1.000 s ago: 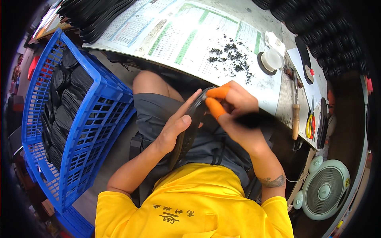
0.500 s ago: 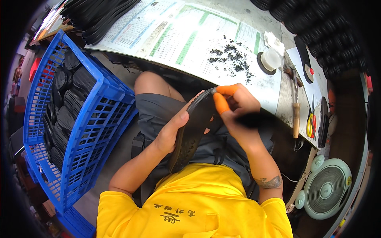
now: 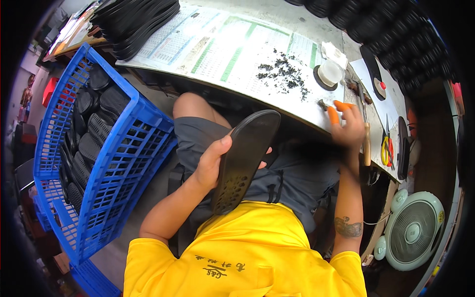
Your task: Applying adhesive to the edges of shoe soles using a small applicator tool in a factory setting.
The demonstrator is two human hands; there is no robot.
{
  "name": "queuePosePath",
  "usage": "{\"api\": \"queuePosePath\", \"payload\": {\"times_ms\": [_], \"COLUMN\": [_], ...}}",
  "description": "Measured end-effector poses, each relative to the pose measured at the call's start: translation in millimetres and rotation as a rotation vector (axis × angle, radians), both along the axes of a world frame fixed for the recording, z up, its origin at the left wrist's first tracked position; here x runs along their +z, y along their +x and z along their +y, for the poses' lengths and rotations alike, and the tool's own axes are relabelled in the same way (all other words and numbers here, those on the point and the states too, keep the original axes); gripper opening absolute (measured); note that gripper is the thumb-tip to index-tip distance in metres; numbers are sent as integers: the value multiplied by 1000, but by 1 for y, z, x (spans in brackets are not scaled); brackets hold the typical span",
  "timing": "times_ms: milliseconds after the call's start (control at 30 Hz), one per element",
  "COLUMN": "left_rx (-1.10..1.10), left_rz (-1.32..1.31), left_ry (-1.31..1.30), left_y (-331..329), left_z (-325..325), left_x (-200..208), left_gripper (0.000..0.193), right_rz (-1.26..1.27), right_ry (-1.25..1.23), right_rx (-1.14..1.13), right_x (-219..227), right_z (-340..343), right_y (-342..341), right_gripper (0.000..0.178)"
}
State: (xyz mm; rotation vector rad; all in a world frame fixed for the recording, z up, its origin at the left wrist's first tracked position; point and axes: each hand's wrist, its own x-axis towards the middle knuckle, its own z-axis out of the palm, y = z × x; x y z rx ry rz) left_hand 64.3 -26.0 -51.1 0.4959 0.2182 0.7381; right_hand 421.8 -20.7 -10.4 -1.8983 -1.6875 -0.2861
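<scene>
A black shoe sole (image 3: 252,143), with a patch of small holes near its lower end, stands tilted over my lap. My left hand (image 3: 210,161) is closed around its left edge, thumb in front and fingertips showing at the far edge. Over the front edge of the table is my right hand (image 3: 346,126), apart from the sole, with orange covers on thumb and forefinger. At those two fingertips is a small dark piece (image 3: 322,104), too small to name. Black scraps (image 3: 284,74) lie scattered on the printed sheets just beyond.
A blue crate (image 3: 131,143) full of black soles stands at my left. On the table (image 3: 222,54) are a stack of black soles (image 3: 141,24), a round white container (image 3: 330,73), a wooden-handled tool (image 3: 367,146) and scissors (image 3: 385,148). A fan (image 3: 413,231) sits lower right.
My right hand has left the sole's upper end and moved right, over the table edge. The sole, still in my left hand, has turned to show more of its broad face.
</scene>
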Motion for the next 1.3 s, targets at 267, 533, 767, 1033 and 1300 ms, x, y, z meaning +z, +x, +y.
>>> {"api": "queuePosePath", "payload": {"times_ms": [267,533,767,1033,1300], "left_rx": [13,-73,-114,-60,-39], "left_rz": [45,27,62,52,134], "left_ry": [139,100,38,-34,-35], "left_y": [7,-1,-27,-19,-20], "left_z": [-11,-19,-35,-47,-51], "left_x": [7,24,21,23,22], "left_gripper": [84,80,84,84,90], "right_rz": [-163,-12,1007,685,462], "right_ry": [-69,-160,-113,-160,-85], "right_rx": [-355,-338,25,290,325], "right_x": [-13,-24,-7,7,10], "right_z": [-64,-66,-127,-151,-151], "right_y": [112,129,49,-32,-46], "right_gripper": [42,38,21,41,45]}}
